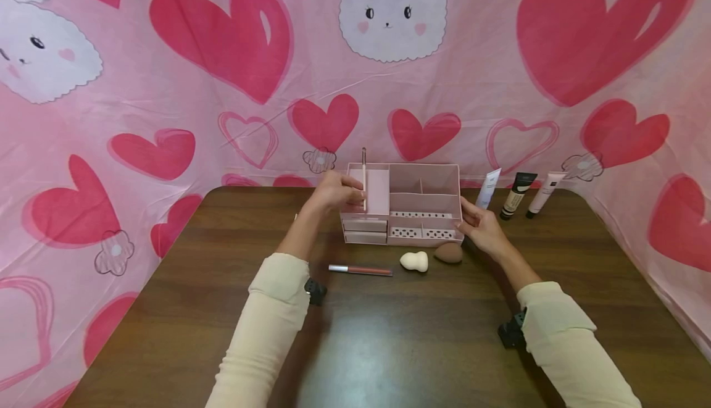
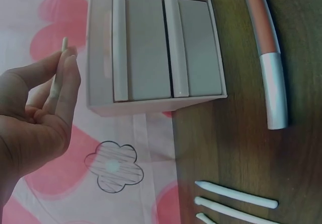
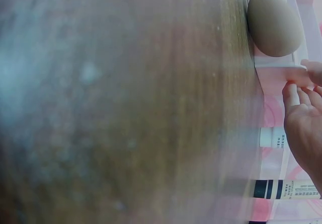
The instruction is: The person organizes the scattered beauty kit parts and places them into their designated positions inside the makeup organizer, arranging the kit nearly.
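Observation:
A pink makeup organizer (image 1: 424,178) with two drawers (image 1: 365,231) at its lower left stands near the table's back edge. My left hand (image 1: 339,191) pinches a slim makeup brush (image 1: 364,176) by its pale handle, brush head up, over the organizer's left compartment. In the left wrist view the handle's end (image 2: 65,43) shows above the fingertips, in front of the drawers. At the other side, my right hand (image 1: 484,230) grips the organizer's right side wall (image 3: 282,75), thumb on one face and fingers on the other.
Before the organizer lie a lip gloss tube (image 1: 361,270), a cream sponge (image 1: 415,262) and a brown sponge (image 1: 449,253). Three cosmetic tubes (image 1: 516,195) stand to its right. Slim pale sticks (image 2: 236,194) lie left of it. A heart-patterned cloth (image 1: 222,37) hangs behind.

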Available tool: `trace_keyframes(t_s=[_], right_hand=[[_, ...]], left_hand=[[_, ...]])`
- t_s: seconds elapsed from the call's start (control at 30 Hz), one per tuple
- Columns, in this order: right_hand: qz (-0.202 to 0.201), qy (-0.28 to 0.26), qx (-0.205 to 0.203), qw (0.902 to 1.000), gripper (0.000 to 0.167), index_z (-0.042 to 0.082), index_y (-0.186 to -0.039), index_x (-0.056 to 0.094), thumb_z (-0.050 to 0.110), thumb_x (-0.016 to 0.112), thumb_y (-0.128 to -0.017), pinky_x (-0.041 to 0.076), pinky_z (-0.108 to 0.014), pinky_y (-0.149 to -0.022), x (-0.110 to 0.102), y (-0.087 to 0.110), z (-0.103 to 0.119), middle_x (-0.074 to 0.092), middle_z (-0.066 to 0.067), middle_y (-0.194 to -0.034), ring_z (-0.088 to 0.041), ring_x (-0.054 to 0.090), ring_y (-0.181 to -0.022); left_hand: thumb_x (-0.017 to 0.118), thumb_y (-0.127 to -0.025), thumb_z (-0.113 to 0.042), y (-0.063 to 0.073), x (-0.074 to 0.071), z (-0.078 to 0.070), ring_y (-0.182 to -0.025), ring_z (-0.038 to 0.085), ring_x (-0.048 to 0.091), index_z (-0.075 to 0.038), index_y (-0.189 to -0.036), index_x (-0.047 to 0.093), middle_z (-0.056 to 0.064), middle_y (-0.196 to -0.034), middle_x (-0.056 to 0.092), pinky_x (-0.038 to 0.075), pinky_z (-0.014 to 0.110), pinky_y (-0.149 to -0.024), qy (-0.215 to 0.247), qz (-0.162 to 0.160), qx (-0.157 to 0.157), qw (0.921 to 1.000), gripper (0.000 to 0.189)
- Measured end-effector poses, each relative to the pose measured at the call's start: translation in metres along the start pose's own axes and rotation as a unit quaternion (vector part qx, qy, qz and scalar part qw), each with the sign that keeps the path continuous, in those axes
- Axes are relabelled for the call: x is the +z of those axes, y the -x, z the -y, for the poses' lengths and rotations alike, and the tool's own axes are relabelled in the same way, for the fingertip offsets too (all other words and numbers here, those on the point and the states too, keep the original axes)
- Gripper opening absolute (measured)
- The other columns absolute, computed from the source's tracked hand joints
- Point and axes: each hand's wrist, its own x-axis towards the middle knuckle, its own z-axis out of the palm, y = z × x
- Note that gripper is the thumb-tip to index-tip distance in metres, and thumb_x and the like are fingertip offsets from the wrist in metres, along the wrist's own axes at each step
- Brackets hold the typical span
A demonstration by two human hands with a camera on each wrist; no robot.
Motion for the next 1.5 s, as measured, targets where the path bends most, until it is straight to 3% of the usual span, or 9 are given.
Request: trace_keyframes(t_s=[0.3,0.6,1.0,1.5], right_hand=[[0.007,-0.005,0.016,0.9998,0.066,-0.014,-0.154,0.022,-0.016,0.051,-0.095,0.047,-0.005,-0.092,-0.002,-0.001,0.0,0.027,-0.039,-0.156,-0.052,0.031,-0.14],[0.001,-0.011,0.015,0.9998,0.066,-0.014,-0.153,0.024,-0.017,0.051,-0.094,0.046,-0.003,-0.09,-0.001,-0.004,0.001,0.026,-0.037,-0.157,-0.051,0.032,-0.14],[0.009,-0.023,0.021,0.9995,0.067,-0.013,-0.154,0.021,-0.017,0.05,-0.094,0.045,-0.003,-0.091,-0.003,-0.004,-0.002,0.025,-0.037,-0.158,-0.052,0.03,-0.141],[0.01,-0.005,0.032,0.9994,0.067,-0.01,-0.156,0.022,-0.014,0.051,-0.095,0.049,-0.009,-0.095,-0.004,-0.004,-0.001,0.028,-0.036,-0.157,-0.05,0.033,-0.142]], left_hand=[[0.067,-0.09,0.008,-0.008,0.009,0.0,-0.06,0.01,0.065,0.017,-0.12,0.063,0.013,-0.084,0.068,0.064,0.03,-0.069,0.005,0.015,-0.009,0.9998,0.032],[0.068,-0.09,0.006,-0.014,0.019,-0.002,-0.058,0.01,0.064,0.016,-0.118,0.064,0.009,-0.078,0.066,0.061,0.023,-0.061,-0.01,0.025,-0.015,0.9995,0.031],[0.065,-0.092,0.006,-0.022,0.029,-0.001,-0.057,0.007,0.063,0.019,-0.118,0.064,0.004,-0.069,0.065,0.058,0.019,-0.06,-0.036,0.064,-0.034,0.9967,0.029],[0.068,-0.089,0.006,-0.025,0.039,0.002,-0.051,0.005,0.062,0.018,-0.113,0.065,-0.003,-0.058,0.063,0.055,0.016,-0.055,-0.016,0.06,-0.031,0.9976,0.027]])
